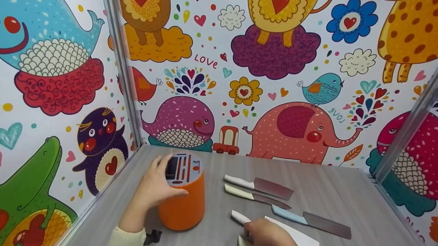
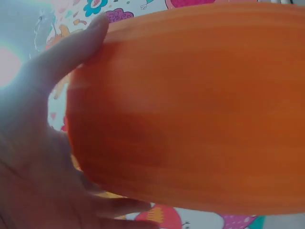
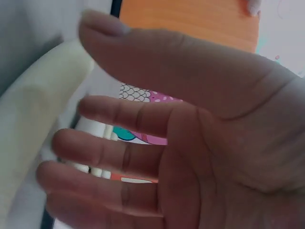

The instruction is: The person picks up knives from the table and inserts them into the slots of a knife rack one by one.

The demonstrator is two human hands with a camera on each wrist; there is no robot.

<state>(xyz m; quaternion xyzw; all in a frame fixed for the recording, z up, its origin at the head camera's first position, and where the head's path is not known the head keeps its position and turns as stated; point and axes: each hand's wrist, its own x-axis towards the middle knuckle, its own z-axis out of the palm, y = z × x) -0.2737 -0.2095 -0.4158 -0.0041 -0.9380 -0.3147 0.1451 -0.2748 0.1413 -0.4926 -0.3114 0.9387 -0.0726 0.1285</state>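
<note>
My left hand [image 1: 152, 188] holds an orange knife block [image 1: 185, 207] near its top, thumb across the front and fingers on the far left side. The block stands upright; its grey top shows slots. In the left wrist view the orange wall [image 2: 190, 109] lies between thumb and fingers. My right hand [image 1: 269, 234] is low over the table, beside a cream-handled knife [image 1: 244, 244] mostly hidden by it. The right wrist view shows that cream handle [image 3: 40, 107] before bent, loose fingers, apart from the palm. Just beyond the hand lies a white-bladed knife [image 1: 302, 239] with a white handle.
Farther back on the grey table [image 1: 215, 228] lie a white-handled cleaver [image 1: 273, 188], a cream-handled pointed knife [image 1: 238, 192] and a blue-handled cleaver [image 1: 326, 224]. Walls with cartoon animals [image 1: 295, 136] enclose the back and sides. A small black piece [image 1: 153, 237] is beside the left sleeve.
</note>
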